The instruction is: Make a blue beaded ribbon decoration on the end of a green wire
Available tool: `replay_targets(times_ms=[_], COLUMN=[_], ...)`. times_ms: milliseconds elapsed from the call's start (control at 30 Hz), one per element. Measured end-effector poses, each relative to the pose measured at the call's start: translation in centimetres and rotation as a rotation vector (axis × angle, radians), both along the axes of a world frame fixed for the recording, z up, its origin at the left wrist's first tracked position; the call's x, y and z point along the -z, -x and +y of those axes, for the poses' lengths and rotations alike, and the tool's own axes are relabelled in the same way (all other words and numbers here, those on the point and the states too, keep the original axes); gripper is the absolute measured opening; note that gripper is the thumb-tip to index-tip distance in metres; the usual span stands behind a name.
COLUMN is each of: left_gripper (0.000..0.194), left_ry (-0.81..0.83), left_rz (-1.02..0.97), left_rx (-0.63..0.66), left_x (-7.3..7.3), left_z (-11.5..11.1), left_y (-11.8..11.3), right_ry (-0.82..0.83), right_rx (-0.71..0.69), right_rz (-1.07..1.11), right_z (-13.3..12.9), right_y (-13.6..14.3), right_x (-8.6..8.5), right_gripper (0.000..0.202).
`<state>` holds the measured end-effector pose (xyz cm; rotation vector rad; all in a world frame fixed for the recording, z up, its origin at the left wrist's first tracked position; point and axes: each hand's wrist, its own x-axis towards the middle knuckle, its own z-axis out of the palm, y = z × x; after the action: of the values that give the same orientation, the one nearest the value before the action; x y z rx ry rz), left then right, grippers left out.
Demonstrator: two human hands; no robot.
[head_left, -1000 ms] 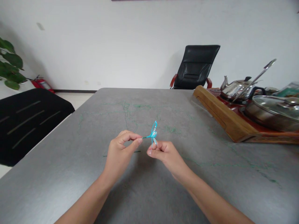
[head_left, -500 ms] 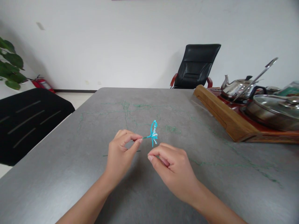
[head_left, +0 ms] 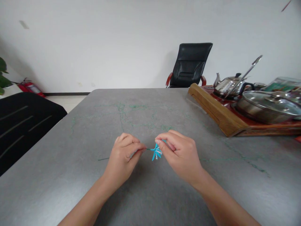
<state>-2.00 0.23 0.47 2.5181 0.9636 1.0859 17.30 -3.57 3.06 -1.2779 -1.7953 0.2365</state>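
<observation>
A small blue craft flower with bead-like white rows on its petals is held above the grey table. Its thin green stem is pinched between thumb and fingers of my left hand, and the flower head points to the right. My right hand has thumb and forefinger closed on the upper petals, whose ends its fingertips partly hide. Behind my left hand a thin dark green stick lies on the table, partly covered by that hand.
At the right a wooden tea tray carries a steel kettle and a glass-lidded pan. A black armchair stands beyond the table's far edge. On the left is a black chair back, with a fire extinguisher behind it.
My right hand has moved up to the flower and taken hold of its upper petals. The flower sits slightly lower, its head turned more downward. The view has shifted a little to the right.
</observation>
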Motion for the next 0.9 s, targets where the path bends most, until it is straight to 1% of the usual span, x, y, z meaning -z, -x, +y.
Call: replay_targets(times_ms=[133, 267, 433, 533, 600, 700, 833, 900], left_gripper=[0.013, 0.014, 0.014, 0.013, 0.011, 0.009, 0.008, 0.007], left_ry=[-0.014, -0.013, 0.033, 0.101, 0.168, 0.28, 0.378, 0.404], left_rz=[0.044, 0.075, 0.059, -0.027, -0.11, -0.234, -0.362, -0.4], left_rx=[0.096, 0.169, 0.248, 0.263, 0.236, 0.125, -0.081, -0.175], left_x=[0.0, -0.2, -0.5, -0.7, -0.8, -0.5, 0.2, 0.5], left_z=[0.1, 0.0, 0.0, 0.1, 0.1, 0.2, 0.4, 0.4], left_y=[0.0, 0.1, 0.2, 0.3, 0.3, 0.4, 0.5, 0.5], right_ry=[0.073, 0.214, 0.417, 0.543, 0.626, 0.692, 0.706, 0.711], right_rx=[0.04, 0.017, -0.038, -0.127, -0.188, -0.229, -0.248, -0.251], right_rz=[-0.024, 0.022, 0.154, 0.31, 0.448, 0.579, 0.593, 0.568], right_z=[0.8, 1.7, 2.7, 3.4, 3.8, 4.3, 4.4, 4.0], right_y=[-0.7, -1.7, -2.6, -2.8, -2.7, -2.0, -0.4, 0.5], right_x=[0.2, 0.6, 1.4, 2.0, 2.6, 3.7, 5.3, 5.6], right_gripper=[0.013, 0.012, 0.014, 0.017, 0.018, 0.016, 0.015, 0.015])
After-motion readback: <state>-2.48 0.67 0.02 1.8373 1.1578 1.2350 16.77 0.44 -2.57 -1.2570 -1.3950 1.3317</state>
